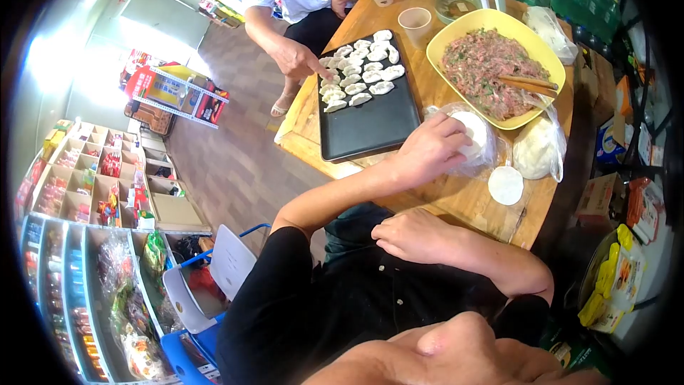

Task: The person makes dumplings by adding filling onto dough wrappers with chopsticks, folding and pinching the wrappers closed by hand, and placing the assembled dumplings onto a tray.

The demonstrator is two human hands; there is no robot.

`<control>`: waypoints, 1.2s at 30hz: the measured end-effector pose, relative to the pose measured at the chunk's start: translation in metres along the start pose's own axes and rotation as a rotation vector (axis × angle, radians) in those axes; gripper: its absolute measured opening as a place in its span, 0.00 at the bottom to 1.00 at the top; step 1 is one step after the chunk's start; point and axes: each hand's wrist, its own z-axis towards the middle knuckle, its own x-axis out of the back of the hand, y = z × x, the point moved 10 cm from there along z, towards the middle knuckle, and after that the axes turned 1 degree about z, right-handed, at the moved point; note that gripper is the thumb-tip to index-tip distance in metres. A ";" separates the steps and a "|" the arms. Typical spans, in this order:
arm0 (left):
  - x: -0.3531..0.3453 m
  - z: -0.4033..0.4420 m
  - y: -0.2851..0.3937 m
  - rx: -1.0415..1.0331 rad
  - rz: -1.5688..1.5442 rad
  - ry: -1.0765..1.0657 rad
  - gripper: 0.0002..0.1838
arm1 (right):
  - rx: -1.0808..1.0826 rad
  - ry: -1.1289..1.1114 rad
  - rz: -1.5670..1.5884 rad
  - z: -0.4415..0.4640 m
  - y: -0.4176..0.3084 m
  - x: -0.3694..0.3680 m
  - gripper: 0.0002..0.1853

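My left hand (433, 150) reaches over the wooden table, its fingertips pinching the edge of a round dough wrapper (472, 132) on clear plastic. My right hand (410, 237) is curled near the table's front edge, with nothing visible in it. One loose wrapper (506, 185) lies flat on the wood, beside a bag of dough (534, 148). Behind them stands a yellow bowl (436, 64) of minced filling (488, 64) with wooden utensils (529, 85). A black tray (370, 128) carries several folded dumplings (381, 88) in its far part.
Across the table sits another person, whose hand (296, 58) points at the tray's left dumplings. Two paper cups (415, 23) and a clear container (456, 3) stand at the back. Blue-framed chairs (189, 292) and stocked shelves (100, 171) are at left; boxes (598, 196) at right.
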 end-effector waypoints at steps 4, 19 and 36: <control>0.004 -0.007 0.005 -0.024 0.020 0.060 0.15 | -0.006 -0.019 0.002 0.002 0.001 -0.001 0.08; 0.024 -0.058 -0.027 -0.271 -0.412 0.195 0.12 | -0.740 -0.252 1.001 0.010 0.089 -0.065 0.13; 0.032 -0.077 -0.051 -0.199 -0.609 0.343 0.08 | -0.952 -0.227 1.333 0.024 0.104 -0.055 0.27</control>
